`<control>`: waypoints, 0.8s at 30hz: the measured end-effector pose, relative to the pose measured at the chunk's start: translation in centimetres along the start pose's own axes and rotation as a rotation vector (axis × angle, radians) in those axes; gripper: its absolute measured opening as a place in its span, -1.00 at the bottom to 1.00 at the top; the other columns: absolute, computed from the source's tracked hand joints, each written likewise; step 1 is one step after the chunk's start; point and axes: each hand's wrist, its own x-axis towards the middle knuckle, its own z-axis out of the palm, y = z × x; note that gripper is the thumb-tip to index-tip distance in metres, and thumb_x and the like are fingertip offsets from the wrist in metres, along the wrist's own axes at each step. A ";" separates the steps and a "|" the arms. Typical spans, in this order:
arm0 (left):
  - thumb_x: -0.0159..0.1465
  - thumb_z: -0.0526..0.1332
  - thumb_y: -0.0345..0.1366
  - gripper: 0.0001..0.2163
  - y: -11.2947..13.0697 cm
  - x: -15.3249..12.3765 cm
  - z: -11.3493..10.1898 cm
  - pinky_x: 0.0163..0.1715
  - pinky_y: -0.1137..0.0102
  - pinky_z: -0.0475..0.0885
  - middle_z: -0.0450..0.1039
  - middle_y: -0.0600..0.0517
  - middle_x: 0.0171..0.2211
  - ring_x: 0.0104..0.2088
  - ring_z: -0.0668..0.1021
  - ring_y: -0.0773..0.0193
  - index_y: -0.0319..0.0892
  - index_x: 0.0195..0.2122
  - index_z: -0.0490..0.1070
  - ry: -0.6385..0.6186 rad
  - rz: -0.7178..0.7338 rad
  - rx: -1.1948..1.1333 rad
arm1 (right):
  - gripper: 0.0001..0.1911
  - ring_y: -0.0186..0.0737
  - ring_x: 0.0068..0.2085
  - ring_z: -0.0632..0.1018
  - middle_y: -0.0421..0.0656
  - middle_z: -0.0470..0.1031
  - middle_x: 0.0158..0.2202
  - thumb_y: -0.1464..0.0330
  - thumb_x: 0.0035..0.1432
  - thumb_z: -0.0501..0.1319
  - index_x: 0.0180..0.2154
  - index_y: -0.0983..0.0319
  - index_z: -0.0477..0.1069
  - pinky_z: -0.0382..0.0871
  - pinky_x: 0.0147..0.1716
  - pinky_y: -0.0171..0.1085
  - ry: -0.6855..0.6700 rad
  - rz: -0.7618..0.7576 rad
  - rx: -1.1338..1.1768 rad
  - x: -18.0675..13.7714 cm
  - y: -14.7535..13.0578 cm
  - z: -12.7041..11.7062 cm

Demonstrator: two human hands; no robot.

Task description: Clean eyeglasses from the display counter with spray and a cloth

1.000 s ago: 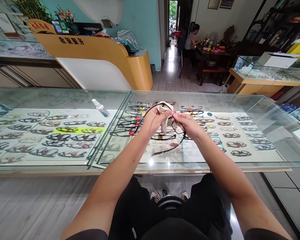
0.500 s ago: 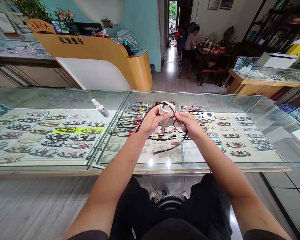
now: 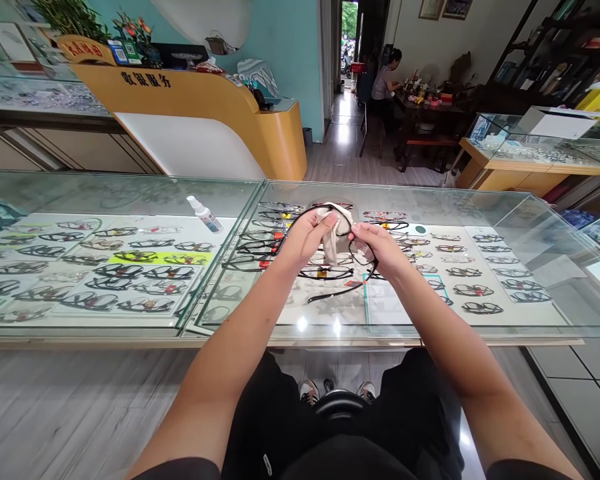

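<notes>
head view, seated at a glass worktop (image 3: pixel 480 331).

- left hand (image 3: pixel 305 241): raised above the glass near the middle of the case. fingers (image 3: pixel 330 220) were pressed together on a pale cloth (image 3: pixel 331 241), pinching it against one side of the black-framed glasses (image 3: pixel 364 254). the cloth bunched over the top of the frame and hung down in a fold between the two hands.
- right hand (image 3: pixel 380 248): just beside the left, almost touching it. fingers (image 3: pixel 356 231) pinched the rim on the other side of the glasses, thumb underneath.
- glasses: held in the air between both hands, clear of the worktop, lenses facing away. one temple ran out to the left past the left wrist; the other stuck out below the hands, over the glass.
- spray bottle (image 3: pixel 205 214): small, white-capped, lying tilted on the glass, well apart to the left of the hands.
- display frames (image 3: pixel 130 270): rows of them under the glass, on both sides of the hands.
- beyond the worktop: a yellow service counter (image 3: pixel 205 100) at left; a person (image 3: pixel 383 81) sat at a dark table far back, by the doorway.
- below: dark trousers and two shoes on a stool footrest (image 3: pixel 340 401).
</notes>
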 end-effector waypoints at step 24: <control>0.17 0.53 0.23 -0.45 0.1 0.3 -0.7 -0.39 0.39 0.49 0.59 -0.02 -0.40 -0.44 0.58 0.26 -0.22 -0.26 0.58 -0.068 0.022 -0.032 | -0.42 -0.40 -0.48 0.28 -0.27 0.37 -0.52 -0.09 -0.22 0.67 -0.45 0.23 0.59 0.02 -0.49 -0.31 -0.007 0.040 0.129 0.1 0.1 0.1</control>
